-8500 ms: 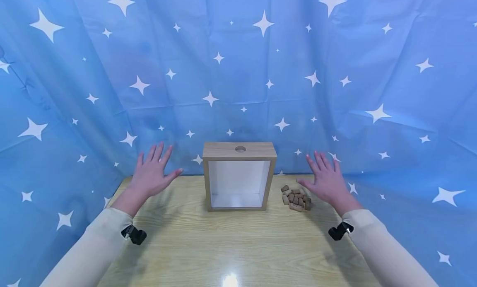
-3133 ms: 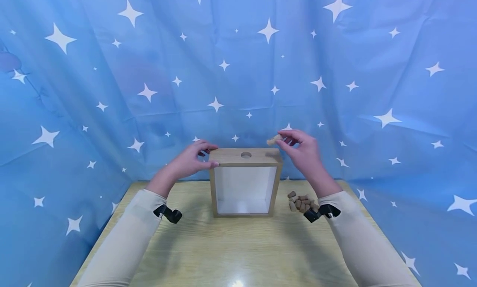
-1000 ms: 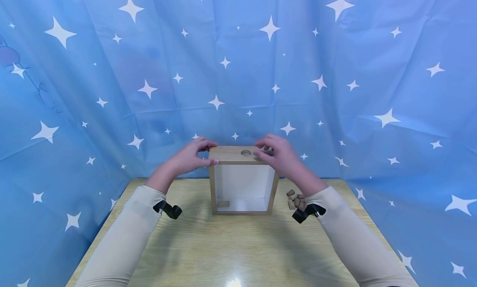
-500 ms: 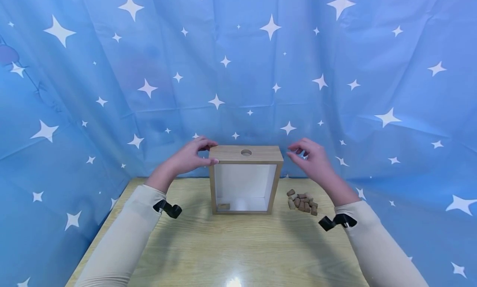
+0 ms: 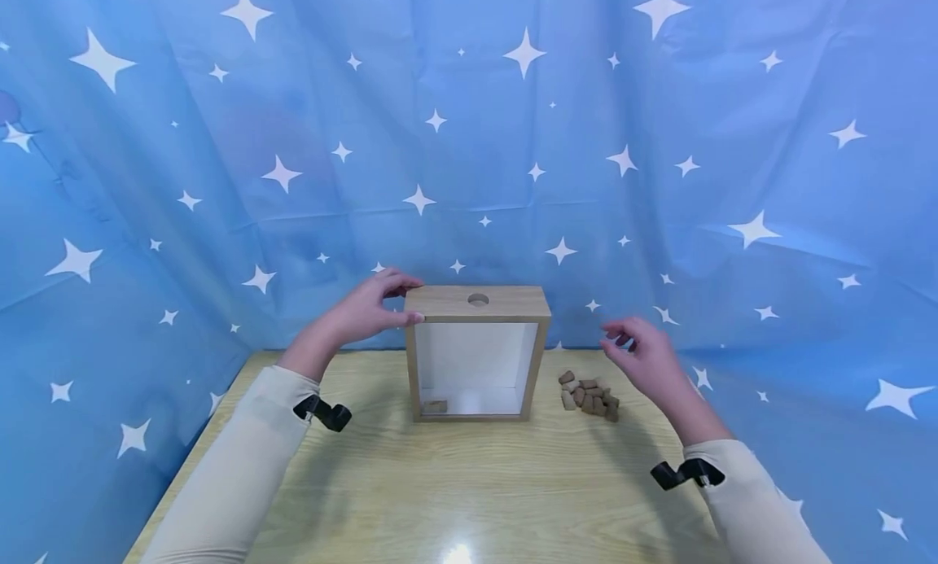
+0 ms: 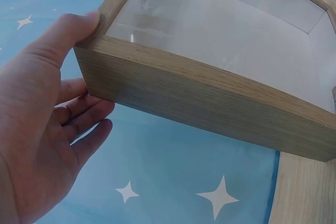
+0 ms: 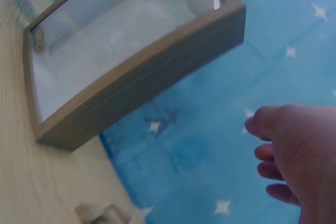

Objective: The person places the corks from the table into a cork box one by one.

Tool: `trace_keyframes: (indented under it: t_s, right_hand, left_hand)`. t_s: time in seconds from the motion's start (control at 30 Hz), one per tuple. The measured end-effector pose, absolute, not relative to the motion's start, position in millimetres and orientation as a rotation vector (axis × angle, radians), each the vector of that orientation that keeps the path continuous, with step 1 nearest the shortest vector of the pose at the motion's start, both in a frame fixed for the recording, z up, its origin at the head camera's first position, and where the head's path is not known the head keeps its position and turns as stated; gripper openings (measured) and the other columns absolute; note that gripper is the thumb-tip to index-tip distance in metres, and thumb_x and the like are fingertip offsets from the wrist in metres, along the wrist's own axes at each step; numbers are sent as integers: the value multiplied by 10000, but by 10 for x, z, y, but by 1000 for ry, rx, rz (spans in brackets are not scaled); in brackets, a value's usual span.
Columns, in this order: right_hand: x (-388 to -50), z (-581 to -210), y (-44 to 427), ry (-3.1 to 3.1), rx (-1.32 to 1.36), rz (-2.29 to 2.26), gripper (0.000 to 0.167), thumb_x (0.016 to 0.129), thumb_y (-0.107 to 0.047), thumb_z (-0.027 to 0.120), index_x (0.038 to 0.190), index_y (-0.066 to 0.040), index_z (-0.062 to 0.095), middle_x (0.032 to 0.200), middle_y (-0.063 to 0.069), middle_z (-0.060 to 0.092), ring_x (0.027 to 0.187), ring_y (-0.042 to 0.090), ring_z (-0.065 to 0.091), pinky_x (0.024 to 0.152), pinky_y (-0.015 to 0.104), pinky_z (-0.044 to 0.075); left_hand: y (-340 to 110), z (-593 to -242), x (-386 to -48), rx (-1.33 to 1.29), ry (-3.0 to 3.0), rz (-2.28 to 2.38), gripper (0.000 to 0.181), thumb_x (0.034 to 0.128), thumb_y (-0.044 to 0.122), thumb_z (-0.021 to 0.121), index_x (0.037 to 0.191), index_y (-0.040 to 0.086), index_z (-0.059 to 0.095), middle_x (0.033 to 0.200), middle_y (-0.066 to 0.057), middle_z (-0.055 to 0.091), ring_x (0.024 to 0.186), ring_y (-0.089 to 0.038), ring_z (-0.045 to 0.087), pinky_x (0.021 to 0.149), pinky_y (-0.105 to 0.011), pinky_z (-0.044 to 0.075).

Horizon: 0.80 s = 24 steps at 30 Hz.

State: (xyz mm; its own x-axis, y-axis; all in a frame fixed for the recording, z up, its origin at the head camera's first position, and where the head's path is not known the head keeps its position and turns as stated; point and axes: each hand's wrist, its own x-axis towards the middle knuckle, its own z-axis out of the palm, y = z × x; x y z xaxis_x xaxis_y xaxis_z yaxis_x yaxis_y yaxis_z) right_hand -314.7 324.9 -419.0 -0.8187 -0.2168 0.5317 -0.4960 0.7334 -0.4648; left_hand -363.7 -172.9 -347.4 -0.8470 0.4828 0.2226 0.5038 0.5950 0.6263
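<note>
A wooden shadow box with a clear front and a round hole in its top stands upright on the table. My left hand grips its upper left corner, thumb on the front edge, fingers behind; the left wrist view shows this grip on the frame closely. One cork lies inside at the bottom left, also seen through the front as a small cork in the right wrist view. My right hand, fingers loosely bent and holding nothing, hovers above and right of a pile of corks.
The light wood table reaches back to a blue curtain with white stars, close behind the box. Several corks in the pile lie just right of the box.
A cork, earlier pinched in my right hand, now lies inside the box. My right hand has moved from the hole to the right and down towards the pile. The left hand keeps its grip.
</note>
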Motion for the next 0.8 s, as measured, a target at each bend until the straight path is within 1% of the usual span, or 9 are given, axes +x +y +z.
trace_keyframes:
  t_s: [0.13, 0.27, 0.47, 0.57, 0.63, 0.8]
  right_hand:
    - [-3135, -4466, 3372, -2531, 476, 843, 218, 1055, -111, 779, 1257, -27, 781, 1089, 96, 722, 1000, 294, 670, 761, 350, 561]
    - [-3138, -4739, 3491, -2579, 440, 838, 242, 1045, -107, 787, 1260, 2, 765, 1112, 148, 740, 1011, 331, 685, 760, 384, 585]
    - [-3147, -5052, 3588, -2704, 386, 862, 341, 1030, -117, 797, 1315, 46, 703, 1189, 235, 696, 1048, 379, 671, 838, 511, 596]
    - [-3133, -5169, 3615, -2752, 361, 878, 379, 1024, -127, 807, 1333, 59, 691, 1207, 243, 675, 1064, 394, 668, 874, 560, 598]
    - [-3119, -5235, 3626, -2771, 344, 896, 392, 1016, -134, 820, 1334, 59, 694, 1197, 232, 672, 1068, 400, 668, 880, 567, 599]
    - [-3070, -5382, 3625, -2803, 304, 934, 397, 1003, -144, 835, 1332, 32, 700, 1152, 177, 653, 1059, 363, 665, 860, 511, 598]
  left_hand:
    - [-1754, -3480, -3628, -853, -2778, -1111, 675, 993, 457, 847, 1548, 145, 624, 1469, -47, 572, 1379, -294, 539, 1160, -539, 506]
    - [-1755, -3485, -3635, -861, -2779, -1104, 679, 995, 472, 841, 1551, 149, 623, 1452, -33, 575, 1370, -286, 541, 1152, -528, 511]
    - [-1762, -3500, -3649, -879, -2769, -1078, 676, 1002, 449, 838, 1557, 133, 617, 1448, -51, 579, 1369, -314, 546, 1142, -543, 510]
    - [-1762, -3497, -3646, -877, -2769, -1084, 672, 1001, 445, 841, 1554, 134, 621, 1438, -50, 582, 1364, -311, 547, 1142, -543, 509]
    - [-1762, -3492, -3643, -878, -2769, -1093, 671, 1001, 444, 843, 1553, 131, 622, 1438, -54, 582, 1366, -312, 545, 1148, -548, 505]
    - [-1762, -3498, -3633, -862, -2781, -1097, 666, 1000, 448, 841, 1547, 136, 623, 1449, -44, 578, 1371, -294, 543, 1164, -539, 503]
